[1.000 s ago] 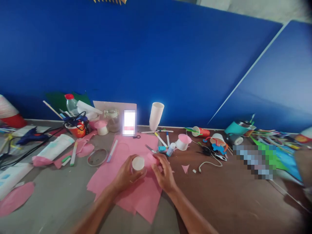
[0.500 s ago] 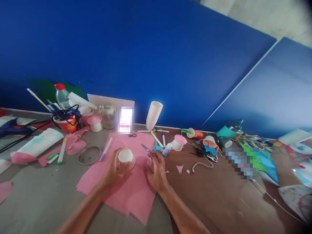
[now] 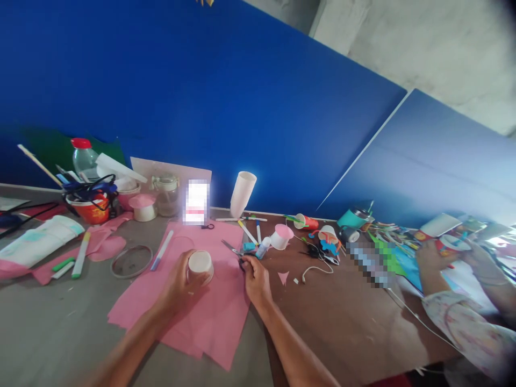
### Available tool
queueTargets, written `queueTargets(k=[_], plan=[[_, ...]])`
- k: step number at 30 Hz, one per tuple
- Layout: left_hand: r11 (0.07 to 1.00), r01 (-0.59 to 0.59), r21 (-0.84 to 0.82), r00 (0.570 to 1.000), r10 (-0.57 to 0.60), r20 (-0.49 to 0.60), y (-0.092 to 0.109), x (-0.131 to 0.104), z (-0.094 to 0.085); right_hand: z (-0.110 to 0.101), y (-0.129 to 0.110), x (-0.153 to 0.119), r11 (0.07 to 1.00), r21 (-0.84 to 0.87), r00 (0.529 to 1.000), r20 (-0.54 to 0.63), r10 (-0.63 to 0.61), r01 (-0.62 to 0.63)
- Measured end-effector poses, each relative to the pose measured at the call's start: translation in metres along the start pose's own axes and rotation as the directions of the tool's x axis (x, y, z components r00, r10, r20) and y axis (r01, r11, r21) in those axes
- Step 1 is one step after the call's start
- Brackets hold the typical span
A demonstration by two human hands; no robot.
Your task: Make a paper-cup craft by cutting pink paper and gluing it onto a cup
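Note:
My left hand [image 3: 181,277] is closed round the side of a small white paper cup [image 3: 200,263], which rests bottom up on sheets of pink paper [image 3: 193,322]. At the right edge of the paper, the fingers of my right hand [image 3: 257,282] are closed on the handles of a pair of scissors [image 3: 233,248]. The scissor blades point away and to the left. Just beyond my right hand lie a blue cap [image 3: 249,246] and a small glue bottle [image 3: 263,248], with a pink-topped white cup [image 3: 281,237] close by.
A lit phone [image 3: 196,201] stands at the back beside a glass jar [image 3: 165,194] and a tall white paper tube [image 3: 243,193]. Left are a tape ring [image 3: 131,262] and markers [image 3: 81,255]. At right, a co-worker's hands [image 3: 433,263] hold a red cup [image 3: 452,245].
My right fingers, spread over the scissors and a pink scrap before, are now closed on the scissor handles. My left hand keeps the cup. The view has swung right, showing both co-worker's hands.

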State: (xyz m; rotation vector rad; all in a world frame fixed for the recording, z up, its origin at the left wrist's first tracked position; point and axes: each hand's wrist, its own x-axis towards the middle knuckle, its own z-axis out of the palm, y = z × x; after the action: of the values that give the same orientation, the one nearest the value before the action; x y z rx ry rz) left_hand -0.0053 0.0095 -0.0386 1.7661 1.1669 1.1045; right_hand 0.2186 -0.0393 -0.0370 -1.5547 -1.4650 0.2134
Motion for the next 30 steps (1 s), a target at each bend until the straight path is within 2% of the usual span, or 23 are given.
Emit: queueTargets(k=[3, 6, 11, 14, 17, 19, 24, 27, 30], plan=[[1.0, -0.013, 0.009, 1.0, 0.013, 0.007, -0.001, 0.0, 0.002, 0.004, 0.003, 0.0, 0.998, -0.055, 0.998, -0.037, -0.044, 0.042], [0.999, -0.039, 0.027, 0.999, 0.039, 0.004, -0.002, 0.001, 0.003, 0.005, 0.008, 0.002, 0.995, -0.093, 0.998, -0.062, -0.031, 0.026], [0.998, -0.055, 0.036, 0.998, 0.056, -0.01, 0.001, 0.003, 0.002, -0.009, 0.032, 0.01, 0.976, -0.191, 0.986, -0.151, 0.077, -0.105], [0.999, -0.037, 0.006, 0.999, 0.037, 0.015, 0.003, 0.001, 0.002, -0.019, 0.048, 0.017, 0.95, -0.234, 0.95, -0.279, 0.136, -0.205], [0.998, -0.037, -0.044, 0.999, 0.037, 0.003, 0.003, 0.0, 0.003, -0.019, 0.058, 0.024, 0.93, -0.248, 0.915, -0.365, 0.171, -0.273], [0.997, -0.04, -0.063, 0.999, 0.039, -0.018, 0.003, 0.0, 0.003, -0.014, 0.061, 0.027, 0.928, -0.25, 0.912, -0.371, 0.173, -0.278], [0.996, -0.002, -0.087, 1.0, 0.002, -0.007, 0.005, -0.001, 0.004, -0.006, 0.059, 0.03, 0.944, -0.239, 0.939, -0.309, 0.148, -0.227], [0.997, 0.01, -0.075, 1.0, -0.011, -0.013, 0.009, 0.0, 0.003, -0.012, 0.051, 0.031, 0.957, -0.216, 0.948, -0.292, 0.125, -0.193], [1.0, 0.014, 0.019, 0.999, -0.014, 0.04, 0.012, 0.002, 0.002, -0.023, 0.032, 0.03, 0.973, -0.178, 0.964, -0.246, 0.099, -0.146]])
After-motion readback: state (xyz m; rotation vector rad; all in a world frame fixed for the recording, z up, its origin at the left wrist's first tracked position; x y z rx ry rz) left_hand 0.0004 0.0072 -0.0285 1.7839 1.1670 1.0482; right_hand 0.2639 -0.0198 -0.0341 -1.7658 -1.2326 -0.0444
